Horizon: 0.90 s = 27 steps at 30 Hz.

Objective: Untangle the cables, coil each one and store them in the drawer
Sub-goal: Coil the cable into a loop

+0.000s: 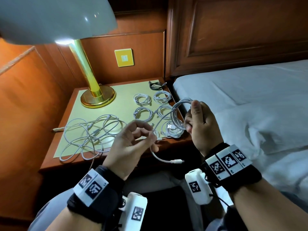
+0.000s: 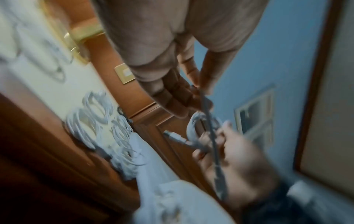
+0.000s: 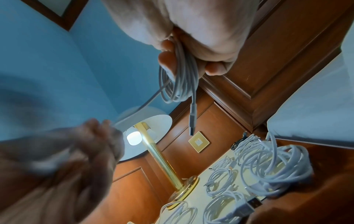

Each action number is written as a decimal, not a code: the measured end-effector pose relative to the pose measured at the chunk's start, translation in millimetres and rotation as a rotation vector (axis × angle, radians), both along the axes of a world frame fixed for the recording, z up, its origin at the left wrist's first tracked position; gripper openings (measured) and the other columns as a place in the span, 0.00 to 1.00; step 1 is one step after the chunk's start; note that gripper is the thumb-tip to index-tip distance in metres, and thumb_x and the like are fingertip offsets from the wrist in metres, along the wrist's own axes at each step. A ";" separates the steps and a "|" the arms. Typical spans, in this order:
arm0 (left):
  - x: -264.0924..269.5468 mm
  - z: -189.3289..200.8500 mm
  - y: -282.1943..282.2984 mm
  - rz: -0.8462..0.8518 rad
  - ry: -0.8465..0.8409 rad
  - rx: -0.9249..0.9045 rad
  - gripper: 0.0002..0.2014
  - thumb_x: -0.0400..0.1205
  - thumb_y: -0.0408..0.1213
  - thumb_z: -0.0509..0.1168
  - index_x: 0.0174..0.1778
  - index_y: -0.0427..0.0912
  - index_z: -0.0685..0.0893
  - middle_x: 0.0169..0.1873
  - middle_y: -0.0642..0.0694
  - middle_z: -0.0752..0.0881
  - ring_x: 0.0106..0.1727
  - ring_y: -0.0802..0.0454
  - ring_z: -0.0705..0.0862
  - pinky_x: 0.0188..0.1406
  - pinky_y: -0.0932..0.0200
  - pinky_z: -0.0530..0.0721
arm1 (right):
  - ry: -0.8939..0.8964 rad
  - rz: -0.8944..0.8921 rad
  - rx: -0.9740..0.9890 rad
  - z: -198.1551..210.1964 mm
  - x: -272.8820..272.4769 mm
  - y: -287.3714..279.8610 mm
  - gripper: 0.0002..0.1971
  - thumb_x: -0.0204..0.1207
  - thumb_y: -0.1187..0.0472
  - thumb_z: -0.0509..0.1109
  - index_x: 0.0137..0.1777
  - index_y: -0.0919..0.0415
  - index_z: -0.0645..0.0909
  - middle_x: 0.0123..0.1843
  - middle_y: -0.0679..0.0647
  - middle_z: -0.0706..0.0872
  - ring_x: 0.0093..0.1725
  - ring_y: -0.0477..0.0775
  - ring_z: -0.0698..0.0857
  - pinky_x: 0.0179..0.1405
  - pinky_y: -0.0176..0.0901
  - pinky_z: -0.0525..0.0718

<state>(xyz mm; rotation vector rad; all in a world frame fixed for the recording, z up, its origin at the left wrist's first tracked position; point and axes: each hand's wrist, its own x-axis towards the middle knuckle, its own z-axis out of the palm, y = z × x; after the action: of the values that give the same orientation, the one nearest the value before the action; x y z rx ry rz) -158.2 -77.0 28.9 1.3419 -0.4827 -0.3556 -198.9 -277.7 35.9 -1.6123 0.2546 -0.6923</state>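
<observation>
Right hand [image 1: 200,124] clamped on upright white coil [image 1: 178,114], centre right; loose tail running lower left through pinching left hand [image 1: 131,144], plug end [image 1: 177,161] pointing right. Below: nightstand [image 1: 70,120] with lamp [image 1: 97,95], finished coils [image 1: 152,104], tangle [image 1: 90,132]; bed [image 1: 250,97] at right.

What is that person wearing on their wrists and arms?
Each bare hand, left hand and right hand, has a black wrist strap carrying white blocks printed with black-and-white square codes. A white boxy camera hangs under each wrist. Grey sleeves cover the forearms.
</observation>
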 end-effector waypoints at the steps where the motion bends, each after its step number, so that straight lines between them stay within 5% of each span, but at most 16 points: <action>1: -1.3 -2.6 -1.5 0.008 -0.143 0.147 0.07 0.80 0.27 0.73 0.49 0.38 0.83 0.39 0.39 0.85 0.34 0.41 0.89 0.42 0.50 0.87 | -0.019 0.029 0.063 1.4 -1.1 0.6 0.17 0.83 0.38 0.55 0.34 0.38 0.76 0.25 0.41 0.72 0.25 0.46 0.72 0.26 0.35 0.70; 4: -7.8 -8.3 -7.9 -0.042 -0.267 0.366 0.10 0.81 0.27 0.72 0.51 0.47 0.85 0.41 0.45 0.91 0.42 0.44 0.92 0.55 0.40 0.89 | -0.050 0.109 0.210 2.3 -0.9 2.6 0.18 0.84 0.40 0.55 0.34 0.43 0.75 0.26 0.42 0.70 0.26 0.44 0.70 0.28 0.39 0.69; 6: -10.1 -9.1 -11.3 -0.043 -0.217 0.353 0.07 0.82 0.27 0.71 0.49 0.44 0.84 0.39 0.45 0.92 0.45 0.40 0.92 0.58 0.37 0.87 | -0.079 0.182 0.300 0.4 -0.6 5.6 0.19 0.86 0.43 0.56 0.36 0.51 0.73 0.27 0.44 0.68 0.27 0.44 0.70 0.30 0.41 0.67; 9: -10.6 -6.9 -13.1 -0.019 -0.101 0.318 0.08 0.82 0.32 0.71 0.46 0.34 0.78 0.39 0.39 0.92 0.44 0.39 0.92 0.53 0.40 0.89 | -0.120 0.268 0.381 -0.9 -0.6 13.0 0.19 0.87 0.47 0.57 0.34 0.52 0.71 0.29 0.47 0.68 0.28 0.47 0.74 0.35 0.46 0.67; 14: -18.3 -5.2 -23.5 0.010 0.247 0.109 0.13 0.79 0.35 0.70 0.53 0.32 0.77 0.41 0.35 0.92 0.40 0.43 0.92 0.40 0.55 0.90 | -0.136 0.357 0.603 2.1 -5.8 30.5 0.19 0.84 0.50 0.59 0.37 0.63 0.68 0.32 0.56 0.72 0.33 0.53 0.77 0.37 0.41 0.80; 17: -16.0 -6.6 -25.8 0.080 0.207 0.052 0.16 0.75 0.40 0.71 0.53 0.34 0.84 0.41 0.36 0.92 0.38 0.49 0.88 0.40 0.58 0.89 | -0.024 0.331 0.496 0.3 -6.8 29.7 0.21 0.87 0.48 0.58 0.39 0.65 0.72 0.41 0.66 0.77 0.34 0.52 0.83 0.34 0.40 0.84; 22: -10.8 -9.9 -21.2 0.147 0.168 -0.011 0.14 0.74 0.43 0.73 0.49 0.38 0.90 0.40 0.36 0.90 0.38 0.47 0.85 0.43 0.55 0.87 | 0.146 0.144 0.026 -6.9 -7.9 19.0 0.21 0.85 0.40 0.59 0.38 0.51 0.82 0.32 0.36 0.82 0.34 0.36 0.78 0.44 0.36 0.73; 27: -11.0 -3.6 -23.1 0.108 0.358 -0.207 0.12 0.82 0.34 0.66 0.55 0.28 0.84 0.41 0.36 0.86 0.38 0.48 0.87 0.38 0.58 0.89 | 0.176 0.209 -0.140 -6.7 -8.8 18.2 0.21 0.79 0.40 0.56 0.40 0.52 0.84 0.39 0.43 0.87 0.44 0.40 0.85 0.49 0.29 0.79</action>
<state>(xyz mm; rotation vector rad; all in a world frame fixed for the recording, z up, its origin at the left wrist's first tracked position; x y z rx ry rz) -169.2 -100.1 25.3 1.0693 -0.1421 -0.4338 -207.7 -259.5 29.3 -1.8066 0.1653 -0.4158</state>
